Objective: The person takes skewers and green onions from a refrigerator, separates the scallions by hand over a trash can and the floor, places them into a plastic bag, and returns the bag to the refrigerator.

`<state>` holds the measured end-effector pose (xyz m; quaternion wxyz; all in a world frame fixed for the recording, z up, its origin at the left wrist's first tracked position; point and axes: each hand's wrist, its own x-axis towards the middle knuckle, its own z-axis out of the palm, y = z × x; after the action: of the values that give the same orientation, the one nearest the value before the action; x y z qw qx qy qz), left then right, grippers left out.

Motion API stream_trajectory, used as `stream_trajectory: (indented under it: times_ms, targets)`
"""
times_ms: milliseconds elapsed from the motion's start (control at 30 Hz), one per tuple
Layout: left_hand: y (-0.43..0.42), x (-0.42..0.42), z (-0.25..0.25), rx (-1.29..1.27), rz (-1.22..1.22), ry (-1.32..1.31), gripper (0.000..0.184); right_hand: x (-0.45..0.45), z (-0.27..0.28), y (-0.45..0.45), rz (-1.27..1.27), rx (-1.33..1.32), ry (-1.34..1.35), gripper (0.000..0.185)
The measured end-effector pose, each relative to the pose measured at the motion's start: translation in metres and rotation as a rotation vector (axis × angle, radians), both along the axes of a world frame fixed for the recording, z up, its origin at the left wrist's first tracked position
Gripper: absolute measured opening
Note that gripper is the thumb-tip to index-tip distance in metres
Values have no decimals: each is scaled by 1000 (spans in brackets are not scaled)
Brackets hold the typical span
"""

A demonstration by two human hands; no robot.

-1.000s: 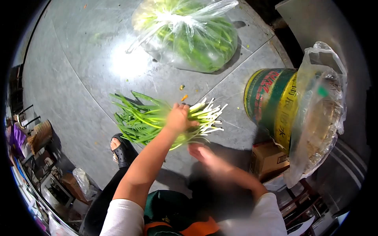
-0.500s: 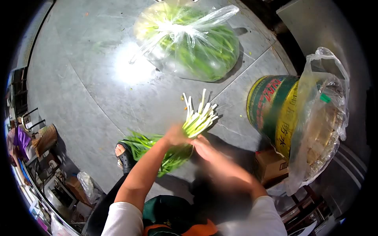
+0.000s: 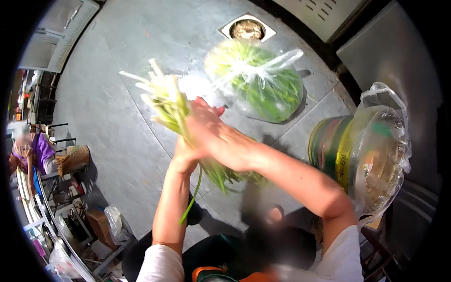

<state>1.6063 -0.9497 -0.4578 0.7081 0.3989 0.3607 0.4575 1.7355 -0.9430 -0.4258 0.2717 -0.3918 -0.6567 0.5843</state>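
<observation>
A bunch of scallions (image 3: 171, 110) is raised off the floor, white root ends pointing up and to the left, green leaves hanging below the wrists. My left hand (image 3: 185, 155) is closed around its lower part, partly covered by my other hand. Over it crosses my right hand (image 3: 206, 127), closed against the right side of the bunch; some of its fingers are hidden behind the stalks and slightly blurred. Beyond the hands, a knotted clear plastic bag (image 3: 270, 91) full of green scallions rests on the floor.
To the right stands a green and yellow bucket (image 3: 331, 148) lined with a clear plastic bag (image 3: 399, 155). A floor drain (image 3: 247, 29) lies behind the scallion bag. At left, a person in purple (image 3: 42, 152) sits near a broom head (image 3: 73, 160) and cluttered shelving.
Both hands have lifted the scallion bunch from near the floor up and to the left, tilting its white ends leftward. The view has shifted, bringing the drain into sight.
</observation>
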Motion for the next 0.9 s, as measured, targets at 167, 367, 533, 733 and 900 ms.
stream_trajectory:
  times_ms: [167,367,533,733,900]
  targets:
    - [17,-15,33,73,260,23,74,-47,66,35,-7,48,-262,66]
    - [29,-70,49,-1,699,-557,23,-9,85,58,-391,109,488,43]
    - [19,-143,15,23,729,-794,18,98,96,11,-896,240,725,44]
    - [2,-152,-1,14,790,-801,22,123,59,-43,-1032,119,569,36]
    - [-6,-139,-1,161,635,-926,29,112,54,-54,-970,115,462,27]
